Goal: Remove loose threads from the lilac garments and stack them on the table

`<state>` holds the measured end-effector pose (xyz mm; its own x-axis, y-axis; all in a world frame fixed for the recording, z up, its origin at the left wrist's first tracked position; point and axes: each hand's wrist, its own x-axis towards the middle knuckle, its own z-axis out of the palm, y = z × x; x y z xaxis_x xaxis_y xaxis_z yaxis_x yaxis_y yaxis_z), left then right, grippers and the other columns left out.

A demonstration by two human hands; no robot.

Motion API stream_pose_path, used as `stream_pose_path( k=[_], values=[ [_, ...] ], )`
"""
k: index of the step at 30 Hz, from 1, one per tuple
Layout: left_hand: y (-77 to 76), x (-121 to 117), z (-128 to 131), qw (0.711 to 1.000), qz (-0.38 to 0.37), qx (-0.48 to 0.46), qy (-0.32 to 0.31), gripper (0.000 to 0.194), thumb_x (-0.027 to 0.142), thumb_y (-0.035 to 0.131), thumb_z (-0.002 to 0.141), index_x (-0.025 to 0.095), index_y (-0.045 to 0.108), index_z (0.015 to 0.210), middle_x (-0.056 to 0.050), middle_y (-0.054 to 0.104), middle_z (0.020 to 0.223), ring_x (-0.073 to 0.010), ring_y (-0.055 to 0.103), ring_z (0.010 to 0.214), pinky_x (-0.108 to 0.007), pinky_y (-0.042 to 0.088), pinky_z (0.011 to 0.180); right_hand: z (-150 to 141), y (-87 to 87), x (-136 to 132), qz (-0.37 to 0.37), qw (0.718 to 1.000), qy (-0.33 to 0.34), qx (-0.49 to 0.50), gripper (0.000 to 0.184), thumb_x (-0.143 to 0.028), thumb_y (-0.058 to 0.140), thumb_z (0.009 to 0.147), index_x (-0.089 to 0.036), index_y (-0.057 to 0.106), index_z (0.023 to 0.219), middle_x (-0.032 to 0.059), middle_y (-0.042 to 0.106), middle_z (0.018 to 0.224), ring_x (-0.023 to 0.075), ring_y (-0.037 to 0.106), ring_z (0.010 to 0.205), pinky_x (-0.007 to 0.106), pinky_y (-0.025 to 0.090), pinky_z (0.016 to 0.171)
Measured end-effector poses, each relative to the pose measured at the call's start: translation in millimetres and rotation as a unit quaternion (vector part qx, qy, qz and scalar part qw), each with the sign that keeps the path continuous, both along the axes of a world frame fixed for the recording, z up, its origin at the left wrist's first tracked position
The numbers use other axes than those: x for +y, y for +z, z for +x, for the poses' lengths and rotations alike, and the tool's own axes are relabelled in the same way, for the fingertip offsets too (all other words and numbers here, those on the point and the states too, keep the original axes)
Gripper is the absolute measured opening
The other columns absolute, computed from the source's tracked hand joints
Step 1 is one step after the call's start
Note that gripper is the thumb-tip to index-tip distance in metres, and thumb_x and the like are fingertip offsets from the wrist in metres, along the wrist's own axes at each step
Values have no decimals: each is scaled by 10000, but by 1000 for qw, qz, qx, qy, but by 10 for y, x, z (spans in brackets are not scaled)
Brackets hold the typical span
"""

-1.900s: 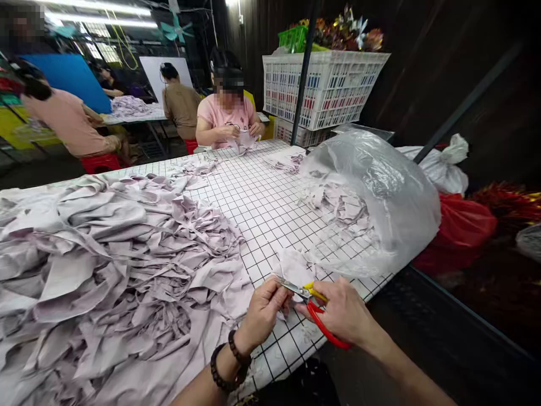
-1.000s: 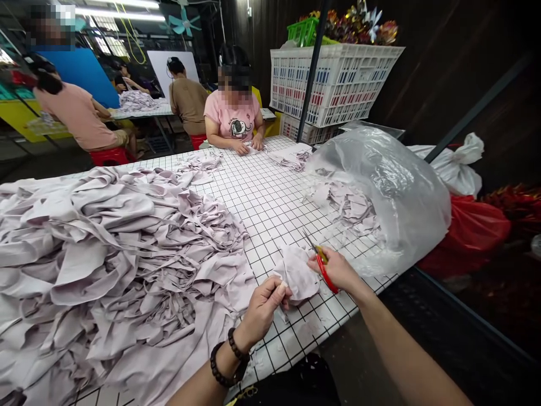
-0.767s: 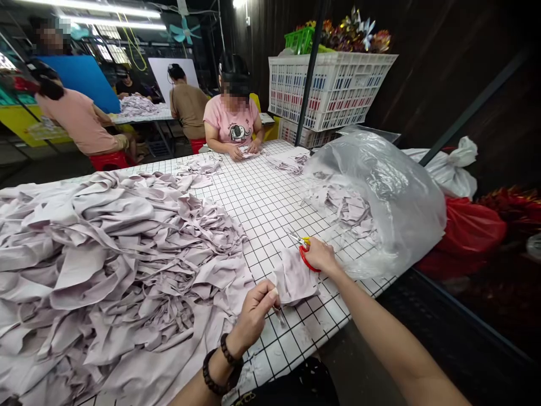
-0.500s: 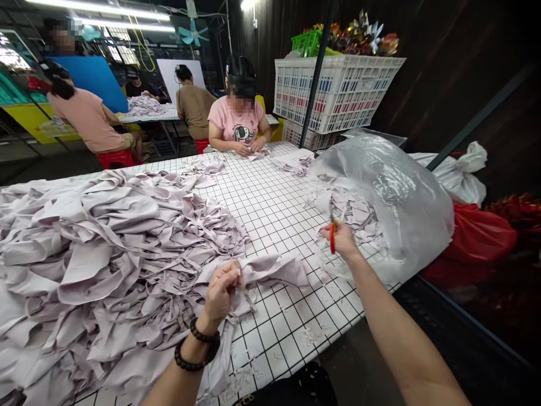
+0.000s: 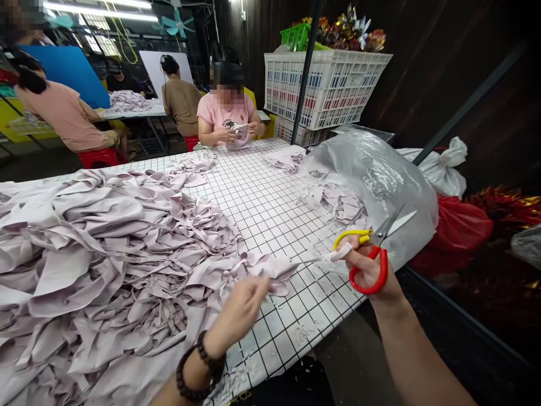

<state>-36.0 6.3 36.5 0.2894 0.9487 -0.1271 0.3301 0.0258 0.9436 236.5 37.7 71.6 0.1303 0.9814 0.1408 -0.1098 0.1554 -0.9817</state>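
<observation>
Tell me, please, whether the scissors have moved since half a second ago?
Yes. The scissors came back from the clear plastic bag mouth toward the table near edge, blades now open.

No words, numbers, labels or brand marks can be read anywhere in this view. The pink shirt (image 5: 223,115) of the person across the table (image 5: 270,203) carries a small dark print, mostly covered by hands and cloth; it looks like a picture, not lettering, though it is too small to be sure. The white crate (image 5: 325,87) shows red and blue patches through its holes, possibly packaging inside, with nothing legible. The scissors (image 5: 374,254) show no visible maker's mark on handles or blades. The white board (image 5: 163,65) and the blue board (image 5: 70,73) at the back are blank.
</observation>
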Motion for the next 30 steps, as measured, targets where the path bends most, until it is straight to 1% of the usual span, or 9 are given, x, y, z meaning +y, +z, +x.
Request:
stream_pose_path(
  k=[2, 4, 7, 10, 13, 16, 20, 24, 30],
  values=[
    [-113, -52, 282, 966, -174, -150, -118, 553, 570, 346, 901, 135, 688, 892, -119, 674, 852, -165, 586, 646, -308, 476, 610, -110, 48, -183, -8, 998, 54, -13, 278, -343, 692, 720, -237, 439, 765, 25, 503, 784, 207, 545, 797, 363, 497, 722],
    [-243, -4, 489, 928, -254, -257, -89, 558, 594, 396, 878, 117, 674, 952, -141, 675, 961, -127, 578, 624, -264, 458, 567, -217, 74, -389, -33, 992, 124, -18, 304, -365, 685, 722, -241, 408, 736, 26, 520, 751, 208, 547, 751, 366, 494, 685],
    [-366, 131, 588, 912, -269, -309, -21, 461, 521, 582, 816, 100, 654, 988, -147, 664, 1043, -67, 517, 575, -205, 399, 527, -334, 68, -692, -120, 958, 258, -21, 323, -336, 691, 726, -231, 387, 705, 22, 547, 742, 189, 557, 712, 346, 485, 658],
    [-355, 178, 485, 932, -222, -286, -8, 408, 450, 656, 789, 78, 649, 957, -148, 686, 1007, -72, 505, 598, -207, 386, 554, -344, -3, -843, -194, 919, 341, -36, 298, -323, 691, 737, -210, 416, 719, 60, 612, 912, 177, 588, 724, 351, 491, 694],
    [-255, 113, 336, 951, -160, -263, -29, 390, 453, 612, 827, 98, 645, 985, -131, 691, 1019, -138, 566, 777, -253, 425, 681, -319, -169, -751, -192, 948, 245, -68, 273, -362, 656, 774, -201, 437, 740, 95, 589, 1123, 159, 601, 734, 370, 494, 761],
    [-130, 29, 252, 959, -122, -248, -65, 356, 455, 585, 847, 120, 658, 941, -105, 686, 1010, -152, 564, 835, -278, 426, 761, -429, -429, -520, -134, 977, 123, -111, 264, -372, 690, 743, -212, 521, 868, 68, 601, 1036, 148, 576, 740, 340, 490, 751],
    [-38, -24, 201, 960, -104, -247, -86, 382, 492, 547, 859, 126, 654, 873, -68, 681, 800, -137, 564, 709, -271, 441, 714, -756, -725, -260, -100, 983, 117, -95, 341, -353, 710, 707, -217, 551, 977, 9, 591, 839, 132, 555, 663, 281, 483, 627],
    [-88, -37, 105, 977, -67, -194, -50, 368, 480, 512, 882, 141, 651, 921, -46, 638, 733, -129, 545, 642, -254, 443, 646, -918, -736, -115, -60, 991, 47, -108, 201, -273, 659, 722, -209, 521, 854, 1, 594, 790, 128, 541, 642, 263, 471, 614],
    [-135, -31, 60, 985, 92, -134, 58, 297, 404, 501, 900, 173, 681, 851, -130, 508, 1226, -220, 536, 1002, -285, 472, 729, -961, -661, -57, -61, 986, 98, -123, 195, -246, 663, 716, -200, 517, 837, 9, 590, 798, 138, 551, 686, 263, 467, 630]
  ],
)
